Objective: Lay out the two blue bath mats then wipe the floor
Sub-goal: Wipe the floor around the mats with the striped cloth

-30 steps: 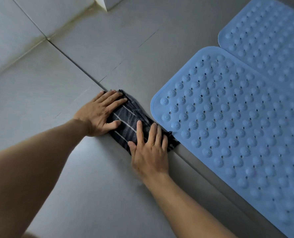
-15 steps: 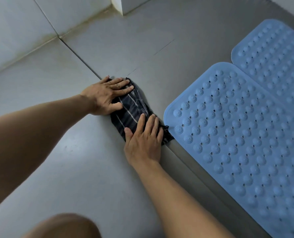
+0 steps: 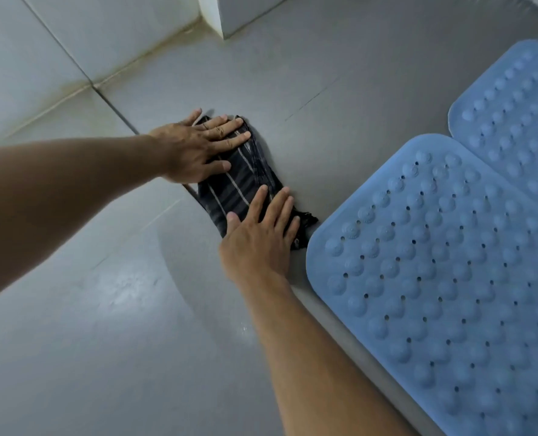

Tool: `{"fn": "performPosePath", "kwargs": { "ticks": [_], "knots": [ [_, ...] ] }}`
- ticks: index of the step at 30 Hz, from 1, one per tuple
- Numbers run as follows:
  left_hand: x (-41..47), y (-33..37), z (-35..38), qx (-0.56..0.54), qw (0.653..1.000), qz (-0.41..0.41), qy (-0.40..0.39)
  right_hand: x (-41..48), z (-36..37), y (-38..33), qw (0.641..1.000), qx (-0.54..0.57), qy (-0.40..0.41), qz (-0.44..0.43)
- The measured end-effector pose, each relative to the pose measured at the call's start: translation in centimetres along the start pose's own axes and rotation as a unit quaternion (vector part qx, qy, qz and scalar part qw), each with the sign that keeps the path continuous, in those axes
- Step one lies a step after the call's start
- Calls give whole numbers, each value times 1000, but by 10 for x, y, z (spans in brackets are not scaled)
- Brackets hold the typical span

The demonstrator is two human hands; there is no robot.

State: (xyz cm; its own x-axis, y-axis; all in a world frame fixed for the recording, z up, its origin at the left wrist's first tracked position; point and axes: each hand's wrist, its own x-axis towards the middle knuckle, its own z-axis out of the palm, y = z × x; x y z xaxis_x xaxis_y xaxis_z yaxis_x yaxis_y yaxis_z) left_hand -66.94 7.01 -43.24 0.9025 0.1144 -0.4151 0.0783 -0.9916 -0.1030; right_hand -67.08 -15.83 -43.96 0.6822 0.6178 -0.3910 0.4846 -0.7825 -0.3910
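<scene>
Since a second earlier, both hands had slid the dark striped cloth (image 3: 242,184) forward over the grey floor (image 3: 104,309). It had lain alongside the near mat's left edge; now it lay mostly beyond that mat's rounded corner.

Both ends of the cloth were hidden under the palms, so its full outline could not be made out. The near blue mat (image 3: 434,278) was cut off by the right and bottom edges of the view, the far blue mat (image 3: 513,121) by the right edge. Of the white corner block (image 3: 223,14) at the top, only the foot showed.

There were two mats, flat and end to end, one cloth and two hands.

The left hand (image 3: 195,152) pressed flat on the cloth's far end, fingers straight and spread. The right hand (image 3: 258,243) pressed flat on its near end, fingers straight and together. Neither hand curled round the fabric. A frayed tip of the cloth poked out beside the right hand, just beside the near mat's corner.
</scene>
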Motion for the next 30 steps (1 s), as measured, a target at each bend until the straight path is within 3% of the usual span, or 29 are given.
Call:
{"fn": "performPosePath", "kwargs": {
  "ticks": [9,30],
  "knots": [
    [41,7,-7,-43,998,-33,41,47,-38,17,999,2,-13,47],
    [151,27,-46,-81,991,-75,79,142,-98,103,996,-76,36,37]
  ]
}}
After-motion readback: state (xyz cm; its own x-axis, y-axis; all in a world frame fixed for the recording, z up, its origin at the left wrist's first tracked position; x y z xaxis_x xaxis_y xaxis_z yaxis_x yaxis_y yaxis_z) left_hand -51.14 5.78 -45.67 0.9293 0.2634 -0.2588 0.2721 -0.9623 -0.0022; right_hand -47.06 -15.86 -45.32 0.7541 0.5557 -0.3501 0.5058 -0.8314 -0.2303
